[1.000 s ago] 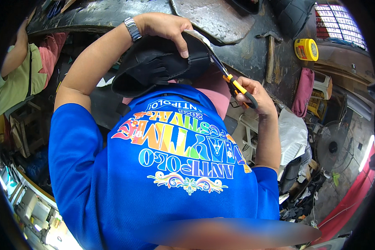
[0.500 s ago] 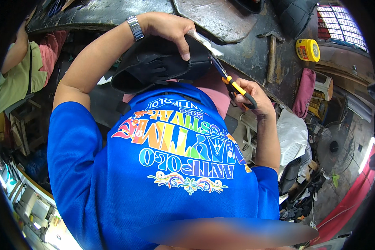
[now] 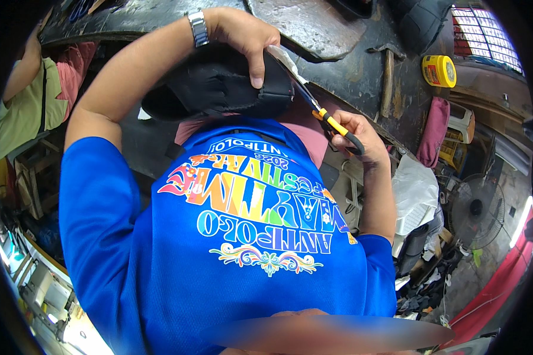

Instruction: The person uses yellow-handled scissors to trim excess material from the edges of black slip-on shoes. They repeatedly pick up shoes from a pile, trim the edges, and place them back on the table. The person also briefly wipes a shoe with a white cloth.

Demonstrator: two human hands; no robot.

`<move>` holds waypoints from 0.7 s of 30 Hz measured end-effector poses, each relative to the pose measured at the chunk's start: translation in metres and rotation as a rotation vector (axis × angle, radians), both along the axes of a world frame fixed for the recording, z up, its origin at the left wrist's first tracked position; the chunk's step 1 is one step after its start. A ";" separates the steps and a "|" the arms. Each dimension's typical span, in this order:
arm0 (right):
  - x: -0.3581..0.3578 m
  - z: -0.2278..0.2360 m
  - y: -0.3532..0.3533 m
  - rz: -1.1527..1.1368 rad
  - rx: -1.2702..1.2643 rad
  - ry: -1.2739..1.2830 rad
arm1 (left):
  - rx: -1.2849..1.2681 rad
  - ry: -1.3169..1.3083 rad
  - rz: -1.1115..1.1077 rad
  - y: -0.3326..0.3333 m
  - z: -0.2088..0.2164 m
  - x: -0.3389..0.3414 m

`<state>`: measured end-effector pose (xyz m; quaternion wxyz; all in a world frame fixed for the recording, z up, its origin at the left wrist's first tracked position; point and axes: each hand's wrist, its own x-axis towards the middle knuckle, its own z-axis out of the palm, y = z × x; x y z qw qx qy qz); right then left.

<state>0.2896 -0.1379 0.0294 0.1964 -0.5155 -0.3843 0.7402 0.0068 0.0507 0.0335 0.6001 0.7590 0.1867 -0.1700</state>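
My left hand (image 3: 246,41) grips a black shoe upper (image 3: 219,80) from above, its thumb pressed on the near side and its other fingers partly hidden behind. The dark opening of the shoe faces left, above my lap. A whitish strip (image 3: 287,61) stretches from beside my left fingertips toward the pliers. My right hand (image 3: 361,136) is closed round a pair of pliers (image 3: 339,125) with yellow and black handles. Their metal jaws point up and left, toward the strip and the shoe's right end. Whether the jaws bite on the strip, I cannot tell.
Beyond my hands runs a dark, worn workbench (image 3: 331,80) bearing a stone-like slab (image 3: 308,29), a hammer (image 3: 387,80), a yellow jar (image 3: 438,71) and another black shoe-like piece (image 3: 417,23). A fan (image 3: 475,207) stands at right. Another person's arm (image 3: 22,74) shows at far left.
My left hand and the shoe have shifted a little left, away from the pliers. A gap now shows between shoe and jaws. My right hand has hardly moved.
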 end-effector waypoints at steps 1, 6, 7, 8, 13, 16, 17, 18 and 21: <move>-0.003 0.000 -0.003 -0.011 0.011 0.025 | 0.004 0.016 -0.055 0.005 0.007 0.003; -0.037 -0.005 -0.018 -0.177 0.110 0.044 | 0.535 0.289 -0.468 0.048 0.057 0.043; -0.048 -0.009 -0.022 -0.244 0.112 0.062 | 0.686 0.274 -0.560 0.051 0.062 0.053; -0.058 -0.013 -0.024 -0.310 0.119 0.102 | 0.838 0.257 -0.653 0.053 0.066 0.064; -0.085 -0.033 -0.020 -0.516 0.082 0.279 | 1.143 0.505 -0.703 0.049 0.059 0.121; -0.084 -0.042 -0.014 -0.618 -0.027 0.408 | 1.187 0.329 -0.666 0.049 0.040 0.121; -0.083 -0.044 -0.012 -0.625 -0.037 0.427 | 1.210 0.258 -0.628 0.050 0.034 0.115; -0.083 -0.047 -0.011 -0.637 -0.054 0.433 | 1.327 0.020 -0.500 0.051 0.027 0.103; -0.082 -0.050 -0.011 -0.628 -0.055 0.508 | 1.468 -0.604 -0.132 0.040 0.010 0.064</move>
